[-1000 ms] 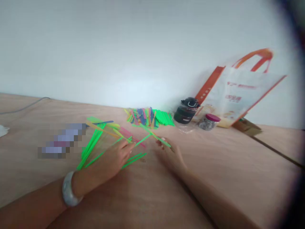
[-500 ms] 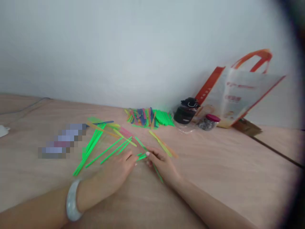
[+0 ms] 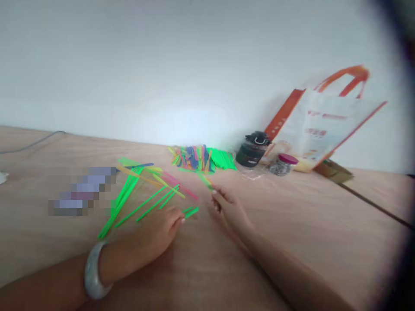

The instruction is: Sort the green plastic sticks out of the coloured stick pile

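Observation:
My left hand (image 3: 167, 229), with a pale bangle (image 3: 93, 272) on its wrist, is closed on short green sticks (image 3: 192, 212) whose ends stick out past the fingers. To its right, my right hand (image 3: 227, 205) is closed on a green strip (image 3: 205, 180) that points up and away. Several thin green sticks (image 3: 125, 196) lie slanted on the table left of my left hand. Across their upper ends lie yellow and orange strips, a blue one (image 3: 142, 166) and a pink one (image 3: 186, 190).
A pile of coloured strips (image 3: 194, 159) lies by the wall. Right of it stand a black bottle (image 3: 250, 151), a jar with a dark pink lid (image 3: 283, 165) and a white and orange bag (image 3: 317, 125). A pixelated object (image 3: 86, 190) lies at the left.
My right hand has moved away from the left, to the right and up, and now holds the green strip. My left hand stays nearly in place with the green sticks.

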### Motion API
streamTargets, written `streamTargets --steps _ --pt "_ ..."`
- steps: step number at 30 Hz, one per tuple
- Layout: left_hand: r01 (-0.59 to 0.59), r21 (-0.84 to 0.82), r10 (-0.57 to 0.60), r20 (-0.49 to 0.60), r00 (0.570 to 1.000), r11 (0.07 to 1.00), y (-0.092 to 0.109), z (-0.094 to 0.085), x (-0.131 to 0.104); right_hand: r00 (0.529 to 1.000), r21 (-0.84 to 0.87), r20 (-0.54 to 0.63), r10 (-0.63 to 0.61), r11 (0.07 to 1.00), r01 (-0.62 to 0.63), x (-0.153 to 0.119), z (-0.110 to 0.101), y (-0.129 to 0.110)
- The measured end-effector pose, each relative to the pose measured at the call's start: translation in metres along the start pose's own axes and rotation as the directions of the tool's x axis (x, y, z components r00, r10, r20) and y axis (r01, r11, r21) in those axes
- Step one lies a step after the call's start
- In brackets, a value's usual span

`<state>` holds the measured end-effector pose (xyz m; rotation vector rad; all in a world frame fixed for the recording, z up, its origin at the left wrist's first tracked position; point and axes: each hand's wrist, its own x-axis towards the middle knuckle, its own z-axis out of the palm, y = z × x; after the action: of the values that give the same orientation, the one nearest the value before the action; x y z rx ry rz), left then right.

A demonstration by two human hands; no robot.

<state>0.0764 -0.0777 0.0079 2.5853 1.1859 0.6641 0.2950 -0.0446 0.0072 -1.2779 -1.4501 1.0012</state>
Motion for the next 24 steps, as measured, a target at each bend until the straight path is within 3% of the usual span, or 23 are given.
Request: streamTargets --steps 2,4,6,9,11,14,18,24 --pt "0.008 -0.02 -0.008 0.001 1.0 1.0 -0.004 0.001 0.0 0.99 -0.1 -0.137 -0.038 0.995 0.025 0.015 -0.02 0.009" --pt "-0.041 0.037 0.042 -0.019 0.999 0.998 -0.008 0.004 0.001 0.956 -0.315 -0.245 -0.16 0.946 0.078 0.028 -0.039 0.019" --pt "-0.098 0.132 0.103 -0.032 0.994 0.986 -0.012 0.008 0.001 0.94 -0.574 -0.184 -0.287 0.808 0.134 0.035 -0.051 0.03" --pt "-0.106 0.236 0.113 -0.019 0.993 0.966 -0.016 0.015 -0.001 0.947 -0.804 -0.006 -0.32 0.565 0.185 0.033 -0.052 0.038" --pt "-0.081 0.269 0.084 -0.002 0.996 0.96 -0.016 0.019 -0.004 0.949 -0.864 0.081 -0.304 0.453 0.219 0.028 -0.046 0.037" --pt "-0.072 0.265 0.065 0.037 0.997 0.962 -0.013 0.022 -0.005 0.947 -0.9 0.15 -0.283 0.358 0.249 0.024 -0.038 0.034" --pt "-0.117 0.252 0.107 0.056 0.993 0.961 -0.008 0.021 0.003 0.952 -0.924 0.15 -0.266 0.304 0.231 0.028 -0.039 0.033" --pt "-0.156 0.377 0.141 0.069 0.988 0.913 -0.002 0.013 0.012 0.952 -0.943 0.134 -0.277 0.26 0.208 0.031 -0.045 0.036"
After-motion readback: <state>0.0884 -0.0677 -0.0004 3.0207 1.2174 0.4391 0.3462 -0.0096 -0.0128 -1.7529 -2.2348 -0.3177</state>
